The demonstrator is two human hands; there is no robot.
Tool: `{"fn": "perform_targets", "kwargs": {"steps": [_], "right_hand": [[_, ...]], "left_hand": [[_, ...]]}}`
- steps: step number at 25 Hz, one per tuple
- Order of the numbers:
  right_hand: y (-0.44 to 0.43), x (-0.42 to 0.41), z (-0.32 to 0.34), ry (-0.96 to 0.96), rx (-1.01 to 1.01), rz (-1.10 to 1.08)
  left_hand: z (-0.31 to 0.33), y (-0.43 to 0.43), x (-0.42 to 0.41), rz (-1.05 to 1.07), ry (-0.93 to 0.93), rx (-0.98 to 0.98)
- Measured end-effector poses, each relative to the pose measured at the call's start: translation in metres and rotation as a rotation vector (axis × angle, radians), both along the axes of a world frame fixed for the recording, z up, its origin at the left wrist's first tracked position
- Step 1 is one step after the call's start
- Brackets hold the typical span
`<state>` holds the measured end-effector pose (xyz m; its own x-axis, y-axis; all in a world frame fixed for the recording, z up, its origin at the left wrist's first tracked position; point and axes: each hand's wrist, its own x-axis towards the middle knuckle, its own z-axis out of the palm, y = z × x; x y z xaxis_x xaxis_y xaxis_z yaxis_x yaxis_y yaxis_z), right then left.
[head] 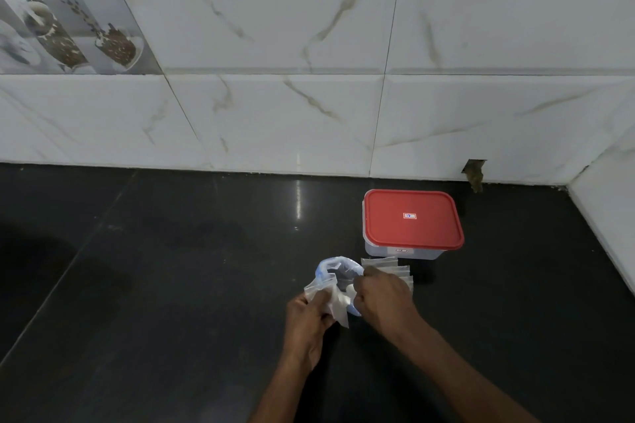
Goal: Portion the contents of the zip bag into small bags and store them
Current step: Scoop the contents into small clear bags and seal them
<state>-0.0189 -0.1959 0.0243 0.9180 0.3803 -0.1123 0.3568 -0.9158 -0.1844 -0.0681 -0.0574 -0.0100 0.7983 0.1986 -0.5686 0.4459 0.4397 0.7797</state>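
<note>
One small clear plastic bag (328, 299) is being pinched by the left hand (307, 319), and one blue-rimmed clear zip bag (335, 266) is being gripped in the curled fingers of the right hand (385, 299), on the black countertop (171, 285). One stack of small clear bags (388, 264), too fanned to count, and one red-lidded clear plastic box (412, 220) are being kept just behind.

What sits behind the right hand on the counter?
A fanned stack of small clear bags, its near part covered by the right hand. Behind that stands the red-lidded container, lid on, so its contents are hidden.

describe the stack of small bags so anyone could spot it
On the black countertop, find the red-lidded clear box by the tiled wall. In front of it, partly behind the right hand, lies a fanned stack of small clear bags, flat, unlike the blue-rimmed open bag beside it.
</note>
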Motion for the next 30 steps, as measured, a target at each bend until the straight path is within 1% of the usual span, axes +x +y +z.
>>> {"fn": "perform_targets", "kwargs": {"steps": [2,4,6,7,10,11,13,15,18,21,23,25,27,30], "right_hand": [[0.002,0.007,0.002,0.114,0.11,-0.11],[-0.002,0.014,-0.001,0.194,0.249,-0.17],[-0.007,0.018,-0.005,0.268,0.365,-0.228],[-0.01,0.02,-0.006,0.322,0.464,-0.304],[-0.021,0.019,-0.012,0.465,0.852,-0.577],[-0.025,0.018,-0.013,0.49,0.942,-0.633],[-0.032,0.017,-0.013,0.508,1.055,-0.691],[-0.038,0.016,-0.01,0.474,1.079,-0.704],[-0.043,0.015,-0.007,0.411,1.063,-0.695],[-0.041,0.01,-0.009,0.362,0.99,-0.679],[-0.038,0.007,-0.009,0.347,0.961,-0.666],[-0.035,0.003,-0.004,0.309,0.961,-0.642],[-0.032,-0.003,0.007,0.231,1.002,-0.593],[-0.028,-0.017,0.021,0.033,1.015,-0.452]], "left_hand": [[0.001,0.0,0.0,-0.022,-0.031,0.015],[0.003,0.0,0.001,-0.065,-0.058,0.043],[0.008,0.001,0.0,-0.094,-0.04,0.101],[0.011,0.001,-0.001,-0.113,-0.032,0.147],[0.013,0.005,-0.003,-0.147,-0.054,0.243],[0.015,0.006,-0.004,-0.153,-0.062,0.258],[0.013,0.007,-0.006,-0.176,-0.081,0.263],[0.013,0.008,-0.01,-0.194,-0.081,0.251],[0.008,0.012,-0.015,-0.186,-0.049,0.223],[0.004,0.017,-0.019,-0.152,-0.011,0.171],[0.002,0.017,-0.02,-0.151,-0.013,0.18],[0.005,0.014,-0.022,-0.182,-0.053,0.215],[0.01,0.011,-0.023,-0.198,-0.092,0.244],[0.011,0.008,-0.021,-0.206,-0.124,0.278]]}}
